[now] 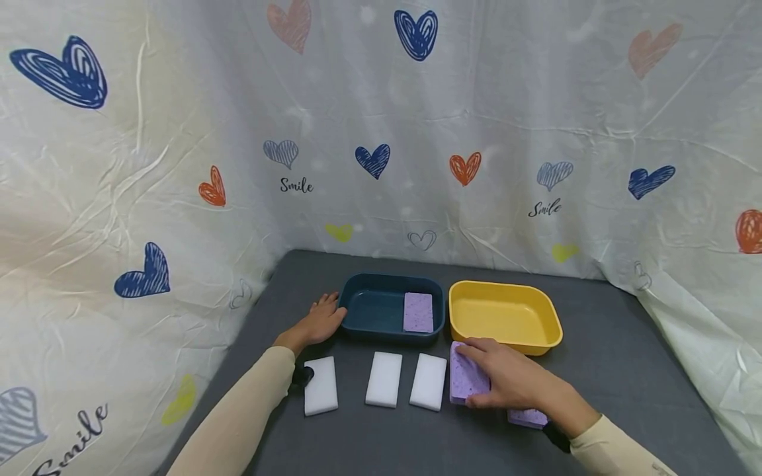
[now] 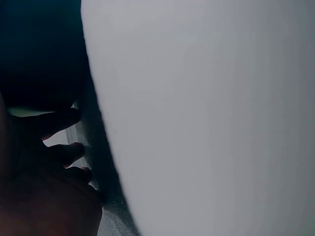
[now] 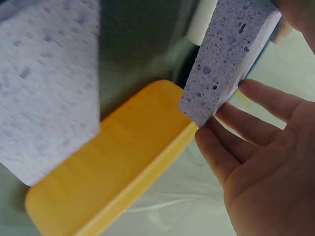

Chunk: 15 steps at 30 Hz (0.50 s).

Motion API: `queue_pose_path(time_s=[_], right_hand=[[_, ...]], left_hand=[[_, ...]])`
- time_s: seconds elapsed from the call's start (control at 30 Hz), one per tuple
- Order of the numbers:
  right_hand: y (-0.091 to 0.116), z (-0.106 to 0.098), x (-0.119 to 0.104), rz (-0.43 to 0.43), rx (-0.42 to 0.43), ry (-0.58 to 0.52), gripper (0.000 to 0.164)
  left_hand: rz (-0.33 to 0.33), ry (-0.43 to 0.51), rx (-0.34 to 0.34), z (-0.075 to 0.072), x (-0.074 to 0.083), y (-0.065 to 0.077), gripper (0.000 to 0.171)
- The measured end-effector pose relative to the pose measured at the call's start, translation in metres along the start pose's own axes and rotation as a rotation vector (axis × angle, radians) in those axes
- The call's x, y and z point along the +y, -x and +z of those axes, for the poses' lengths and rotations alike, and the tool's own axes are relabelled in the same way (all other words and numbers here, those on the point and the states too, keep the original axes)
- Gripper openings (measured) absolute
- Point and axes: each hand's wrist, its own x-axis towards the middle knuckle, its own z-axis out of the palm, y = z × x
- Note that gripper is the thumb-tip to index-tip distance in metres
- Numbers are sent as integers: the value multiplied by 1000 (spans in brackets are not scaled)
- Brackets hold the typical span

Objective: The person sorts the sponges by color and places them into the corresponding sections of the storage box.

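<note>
The right hand (image 1: 513, 375) is pinching a purple sponge (image 1: 465, 378) between thumb and fingers, just in front of the yellow tub (image 1: 506, 314); whether it is touching the counter (image 1: 333, 456), I can't quite tell. The left hand (image 1: 318, 322) is resting, fingers loosely extended, beside the dark teal tub (image 1: 372, 307). Three white foam blocks (image 1: 383, 379) are lying in front of the tubs.

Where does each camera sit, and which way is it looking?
Head: worn on the head, looking forward and down at the table; left hand, right hand and sleeves show.
Left wrist: worn there, looking at a close white block and the blue tub; left hand shows.
Right wrist: worn there, facing the held purple sponge and yellow tub; right hand shows.
Head and right wrist share the yellow tub.
</note>
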Motion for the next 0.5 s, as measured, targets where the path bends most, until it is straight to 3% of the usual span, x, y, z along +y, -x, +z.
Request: queue_pose_path(time_s=[0.27,0.5], right_hand=[[-5,-16,-7,-42,20,-5,92],[-14,-25,-13,-69,55,31,93]], left_hand=[[-8,19,3,-7,20,14,78],[-13,-10,4,-7,22,14,73]])
